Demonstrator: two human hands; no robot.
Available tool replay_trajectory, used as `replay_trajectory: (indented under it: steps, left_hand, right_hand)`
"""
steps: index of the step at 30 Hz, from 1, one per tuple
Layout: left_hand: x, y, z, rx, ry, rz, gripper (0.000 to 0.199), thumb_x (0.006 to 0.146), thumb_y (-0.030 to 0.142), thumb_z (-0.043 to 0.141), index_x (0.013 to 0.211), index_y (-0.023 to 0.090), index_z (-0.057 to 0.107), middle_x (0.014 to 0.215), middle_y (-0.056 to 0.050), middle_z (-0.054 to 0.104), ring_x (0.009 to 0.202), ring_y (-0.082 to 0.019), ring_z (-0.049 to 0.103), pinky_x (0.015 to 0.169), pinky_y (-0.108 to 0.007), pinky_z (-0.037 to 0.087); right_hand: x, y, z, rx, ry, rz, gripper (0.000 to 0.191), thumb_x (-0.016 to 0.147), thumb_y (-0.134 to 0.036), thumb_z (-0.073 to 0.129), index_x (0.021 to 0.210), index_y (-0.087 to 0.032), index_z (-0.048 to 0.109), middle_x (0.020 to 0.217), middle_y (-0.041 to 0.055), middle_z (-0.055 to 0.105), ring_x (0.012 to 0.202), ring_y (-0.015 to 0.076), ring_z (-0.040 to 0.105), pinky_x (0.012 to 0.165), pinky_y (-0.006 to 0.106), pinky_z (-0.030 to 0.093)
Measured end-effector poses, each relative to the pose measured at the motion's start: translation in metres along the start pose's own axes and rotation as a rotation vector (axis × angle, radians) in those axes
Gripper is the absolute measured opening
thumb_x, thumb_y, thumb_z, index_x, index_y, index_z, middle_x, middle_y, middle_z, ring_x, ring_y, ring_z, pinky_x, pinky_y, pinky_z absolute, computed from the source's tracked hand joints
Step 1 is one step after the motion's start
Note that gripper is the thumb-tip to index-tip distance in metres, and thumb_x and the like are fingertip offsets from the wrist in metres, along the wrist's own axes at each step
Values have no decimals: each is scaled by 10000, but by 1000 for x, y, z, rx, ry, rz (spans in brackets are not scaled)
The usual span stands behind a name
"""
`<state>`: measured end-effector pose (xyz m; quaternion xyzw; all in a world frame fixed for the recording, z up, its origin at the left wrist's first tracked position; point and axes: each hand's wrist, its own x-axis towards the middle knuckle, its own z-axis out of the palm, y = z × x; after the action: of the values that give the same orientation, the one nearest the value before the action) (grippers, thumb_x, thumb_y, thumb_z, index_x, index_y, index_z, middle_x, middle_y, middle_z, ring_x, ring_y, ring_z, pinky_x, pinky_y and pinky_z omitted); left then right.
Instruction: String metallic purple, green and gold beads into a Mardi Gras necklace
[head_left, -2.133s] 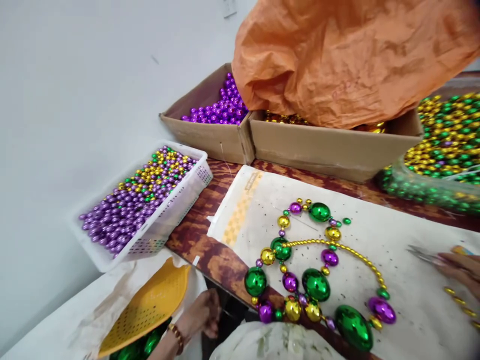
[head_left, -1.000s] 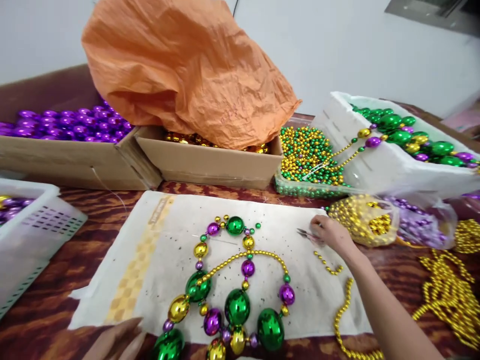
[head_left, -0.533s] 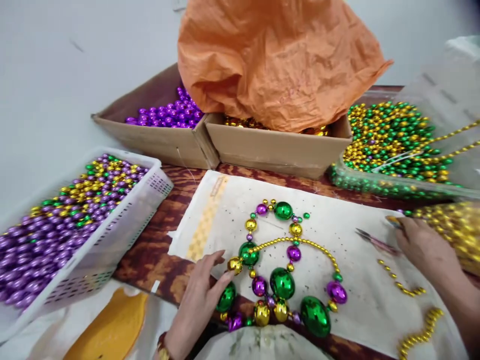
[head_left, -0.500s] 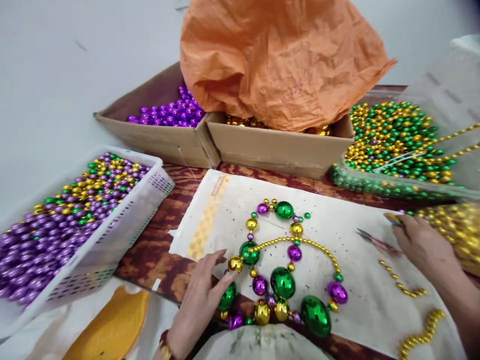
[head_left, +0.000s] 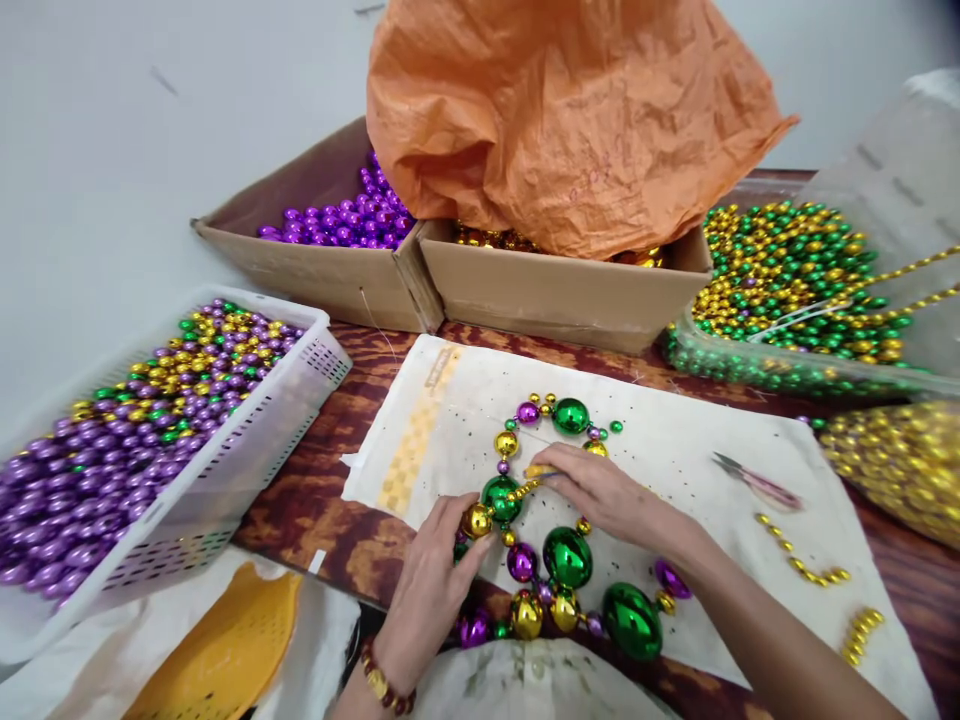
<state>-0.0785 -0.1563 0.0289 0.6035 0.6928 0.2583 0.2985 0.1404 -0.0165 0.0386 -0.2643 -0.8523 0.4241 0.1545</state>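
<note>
A bead necklace of large green, purple and gold balls lies in loops on a white cloth (head_left: 720, 620). With its thumb and fingers, my left hand (head_left: 439, 565) is closed around a gold bead (head_left: 477, 520) beside a big green bead (head_left: 501, 497). My right hand (head_left: 611, 490) reaches across the loop and pinches a string of small gold beads (head_left: 526, 488) next to that green bead. A coloured wrap shows on one of its fingers. My right hand and forearm hide part of the necklace. More large green beads (head_left: 568, 557) lie near my lap.
Snips (head_left: 757, 482) and short gold bead strands (head_left: 801, 570) lie on the cloth at right. A white basket of beads (head_left: 300, 385) stands left. Cardboard boxes (head_left: 562, 285) under an orange sack (head_left: 585, 130) stand behind. A clear tub (head_left: 810, 375) and bagged gold beads (head_left: 892, 465) are at right.
My right hand has moved left from beside the snips to the necklace and taken hold of the small gold bead string. My left hand stays at the gold bead, its fingers closer around it.
</note>
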Motion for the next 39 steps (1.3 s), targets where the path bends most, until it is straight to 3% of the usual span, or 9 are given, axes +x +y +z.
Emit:
replay_trajectory:
  steps: [7,11,15,22,30,39]
  left_hand:
    - [-7,-4,-8,-125,118,12,412,904,300,532,1313,273,491,1305,-85,530,1222,-247,482,1041,-387,366]
    - [-8,-6,-21,-266,101,-41,433,911,303,529,1341,286,484,1376,-69,494,1287,-237,435,1092,-376,320]
    - [-4,-10,-27,-403,102,-89,444,905,308,543,1345,275,495,1407,-59,482,1312,-236,420,1090,-341,343]
    - [-3,-19,-27,-525,104,-144,500,901,310,558,1387,248,457,1443,-64,461,1350,-238,391,1124,-340,317]
    - [-4,-23,-25,-612,94,-166,519,900,287,569,1402,280,439,1461,-39,448,1334,-222,416,1122,-318,321]
    - [-4,-25,-23,-641,96,-173,518,889,291,585,1391,292,459,1443,-40,473,1315,-239,439,1104,-330,346]
  right_hand:
    - [45,2,-2,70,-136,-186,208,979,-243,454,1143,-190,569,1077,66,626,990,193,574,856,303,427]
    - [65,-11,0,153,-212,-253,273,999,-366,414,1038,-179,609,954,44,631,884,166,574,796,273,424]
    - [80,-19,2,133,-263,-251,328,1005,-385,383,871,-187,608,827,3,589,760,136,549,720,243,409]
    - [88,-24,9,19,-282,-306,420,1028,-389,292,788,-186,571,765,6,567,724,143,541,715,257,416]
    - [89,-23,10,-109,-300,-388,404,1038,-337,264,959,-197,635,952,43,663,908,174,591,839,290,448]
    - [91,-28,7,-164,-305,-417,368,1026,-282,308,928,-183,649,920,45,676,888,177,592,834,301,447]
